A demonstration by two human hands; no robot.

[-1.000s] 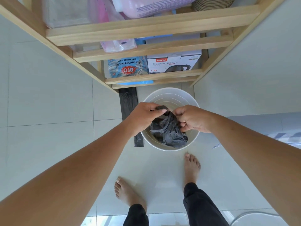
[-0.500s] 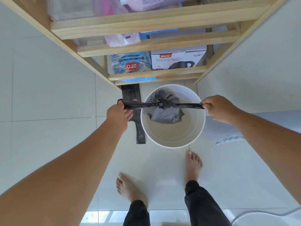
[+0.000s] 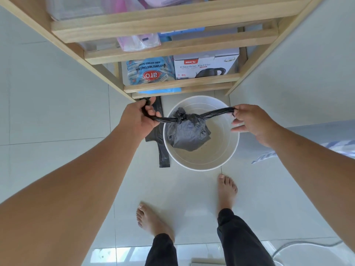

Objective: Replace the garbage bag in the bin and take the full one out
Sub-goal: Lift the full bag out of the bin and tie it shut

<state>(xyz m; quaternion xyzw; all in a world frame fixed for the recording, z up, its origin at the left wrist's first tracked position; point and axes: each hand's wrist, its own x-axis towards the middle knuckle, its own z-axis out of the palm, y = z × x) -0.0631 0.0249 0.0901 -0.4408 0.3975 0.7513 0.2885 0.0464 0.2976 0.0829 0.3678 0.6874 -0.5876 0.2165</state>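
Note:
A round white bin (image 3: 233, 150) stands on the tiled floor under a wooden shelf. Over its open top hangs a small full black garbage bag (image 3: 187, 134), knotted at the top, with its two twisted handles stretched out sideways. My left hand (image 3: 138, 120) is shut on the left handle, left of the bin rim. My right hand (image 3: 249, 122) pinches the right handle's end between thumb and forefinger above the right rim, its other fingers spread. A flat, folded black bag (image 3: 160, 148) lies on the floor against the bin's left side.
The wooden shelf unit (image 3: 178, 83) stands just behind the bin, holding a sugar packet (image 3: 151, 72) and an electric kettle box (image 3: 206, 64). A wall runs along the right. My bare feet (image 3: 227, 189) stand right in front of the bin. A striped cloth (image 3: 267, 156) lies right.
My hands went from bunching the bag inside the bin to pulling its handles apart. The knotted bag has risen to the rim, and my right fingers have loosened to a pinch.

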